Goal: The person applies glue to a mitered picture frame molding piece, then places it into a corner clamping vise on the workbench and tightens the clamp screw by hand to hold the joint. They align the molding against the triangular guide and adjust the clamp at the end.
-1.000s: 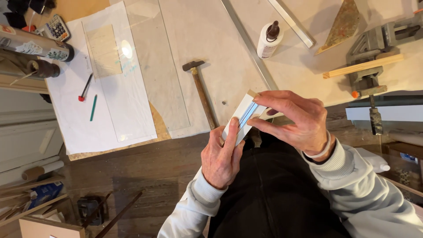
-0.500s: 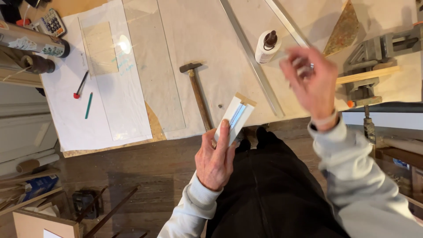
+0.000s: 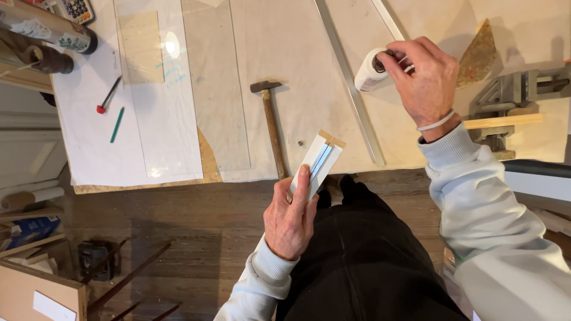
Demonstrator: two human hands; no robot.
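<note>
Left hand [image 3: 290, 217] fingers are pinching 1 white strip block [image 3: 317, 161] above the table [image 3: 285, 47] edge. Right hand [image 3: 423, 78] fingers are gripping the white glue bottle [image 3: 369, 72], tilted on the table.

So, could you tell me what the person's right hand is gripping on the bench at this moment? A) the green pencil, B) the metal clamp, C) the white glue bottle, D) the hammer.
C: the right hand is closed around the white glue bottle, while the hammer lies untouched on the bench.
</note>
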